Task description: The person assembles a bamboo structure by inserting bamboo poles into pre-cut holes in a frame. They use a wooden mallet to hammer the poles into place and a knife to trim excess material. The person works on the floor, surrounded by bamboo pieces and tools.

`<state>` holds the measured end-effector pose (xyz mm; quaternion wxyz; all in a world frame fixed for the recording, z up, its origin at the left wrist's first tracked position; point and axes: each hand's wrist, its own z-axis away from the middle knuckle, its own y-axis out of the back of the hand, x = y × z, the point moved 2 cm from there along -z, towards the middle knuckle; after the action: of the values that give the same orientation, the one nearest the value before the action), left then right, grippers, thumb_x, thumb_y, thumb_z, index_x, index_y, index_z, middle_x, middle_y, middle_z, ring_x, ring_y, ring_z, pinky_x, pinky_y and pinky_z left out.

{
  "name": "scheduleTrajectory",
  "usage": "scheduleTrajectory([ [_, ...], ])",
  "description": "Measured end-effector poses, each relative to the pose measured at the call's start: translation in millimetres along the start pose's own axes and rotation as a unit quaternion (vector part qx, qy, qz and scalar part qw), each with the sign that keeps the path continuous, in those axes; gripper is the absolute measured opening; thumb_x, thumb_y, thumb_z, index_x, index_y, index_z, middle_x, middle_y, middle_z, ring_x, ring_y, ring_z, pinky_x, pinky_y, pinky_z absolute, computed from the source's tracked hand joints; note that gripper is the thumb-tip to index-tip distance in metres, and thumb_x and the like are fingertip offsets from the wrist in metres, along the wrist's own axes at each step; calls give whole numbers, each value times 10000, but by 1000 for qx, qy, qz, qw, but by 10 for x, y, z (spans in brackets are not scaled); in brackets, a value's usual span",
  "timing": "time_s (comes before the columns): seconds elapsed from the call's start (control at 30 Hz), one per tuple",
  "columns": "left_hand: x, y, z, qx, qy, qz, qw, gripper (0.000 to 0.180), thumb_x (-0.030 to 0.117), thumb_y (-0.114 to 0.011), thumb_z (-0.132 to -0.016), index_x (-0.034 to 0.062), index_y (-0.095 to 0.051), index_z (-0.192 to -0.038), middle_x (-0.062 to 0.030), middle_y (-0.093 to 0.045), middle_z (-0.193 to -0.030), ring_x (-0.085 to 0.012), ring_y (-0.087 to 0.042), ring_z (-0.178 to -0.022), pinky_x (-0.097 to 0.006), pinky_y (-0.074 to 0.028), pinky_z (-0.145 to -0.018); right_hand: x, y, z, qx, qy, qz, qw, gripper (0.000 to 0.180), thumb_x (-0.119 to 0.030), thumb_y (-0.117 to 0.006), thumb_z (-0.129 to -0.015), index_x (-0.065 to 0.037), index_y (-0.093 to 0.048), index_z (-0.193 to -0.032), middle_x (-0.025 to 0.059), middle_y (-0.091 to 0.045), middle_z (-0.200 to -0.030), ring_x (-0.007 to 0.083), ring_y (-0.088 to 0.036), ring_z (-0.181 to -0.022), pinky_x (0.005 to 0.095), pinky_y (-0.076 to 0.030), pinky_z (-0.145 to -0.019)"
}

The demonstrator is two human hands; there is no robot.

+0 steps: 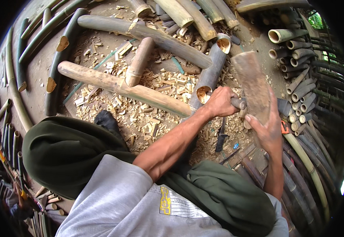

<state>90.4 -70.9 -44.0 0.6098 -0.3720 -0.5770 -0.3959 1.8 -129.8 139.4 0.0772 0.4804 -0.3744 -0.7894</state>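
The wooden block (252, 85), flat and brown, is held raised to the right of the dark bamboo post (210, 75), which serves here as the landmark. The right hand (266, 128) grips this block near its lower end: the thumb lies across the near face, while the fingers go along the right edge and behind. The right forearm (274, 170) rises almost straight from below, to the lower right of the post. The left hand (220, 102) is closed in a fist around a round tool handle (239, 103), just to the right of the post's lower notch (203, 94). The handle's end points to the block; whether the two touch, I cannot tell. The left forearm (176, 138) goes slantwise upward from the lower left of the post, with the back of the hand turned up. To the left of the post, two bamboo poles (124, 89) reach to it, with a short crosspiece (140, 61) between them. Below the post lies a black-handled knife (220, 140) among pale wood chips (203, 148).
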Motion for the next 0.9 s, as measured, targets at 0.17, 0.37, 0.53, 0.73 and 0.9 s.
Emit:
scheduleTrajectory([
  [0.17,60,-9,124,146,-6,84,986,256,199,-823,-776,-3,-676,-718,-137,-673,-684,-223,-629,-602,-408,-498,-597,-109,49,132,81,126,91,985,972,-72,-755,-808,51,-214,-1605,256,-456,-1519,329,-511,-1373,423,-390,-1174],
  [0.37,-117,19,47,166,-1,149,975,53,108,-782,-776,65,-752,-764,-92,-723,-732,-207,-683,-652,-354,-548,-659,79,-270,69,43,72,83,993,952,-113,-770,-840,30,-212,-1598,285,-557,-1410,328,-605,-1281,416,-482,-1085],
  [0.53,59,979,-34,327,-5,347,879,253,275,-848,-825,95,-687,-898,-28,-668,-791,-86,-552,-663,-263,-456,-612,1046,-603,657,152,-58,-24,986,950,-300,-777,-872,68,-241,-1565,274,-587,-1375,344,-641,-1203,429,-497,-1047],
  [0.73,854,1178,-103,264,-112,352,891,221,107,-651,-918,-60,-646,-1064,-39,-575,-807,-130,-558,-750,-272,-473,-749,1678,-1578,1669,81,-258,-154,951,925,-417,-815,-815,-4,-344,-1495,264,-609,-1301,393,-620,-1215,477,-493,-1021],
  [0.9,1111,449,28,82,15,194,978,182,100,-626,-851,-7,-723,-961,-51,-620,-793,-96,-537,-679,-289,-455,-628,1393,-1400,1520,179,-177,63,966,987,-419,-818,-804,-11,-320,-1552,289,-510,-1398,456,-529,-1247,523,-411,-1084],
])
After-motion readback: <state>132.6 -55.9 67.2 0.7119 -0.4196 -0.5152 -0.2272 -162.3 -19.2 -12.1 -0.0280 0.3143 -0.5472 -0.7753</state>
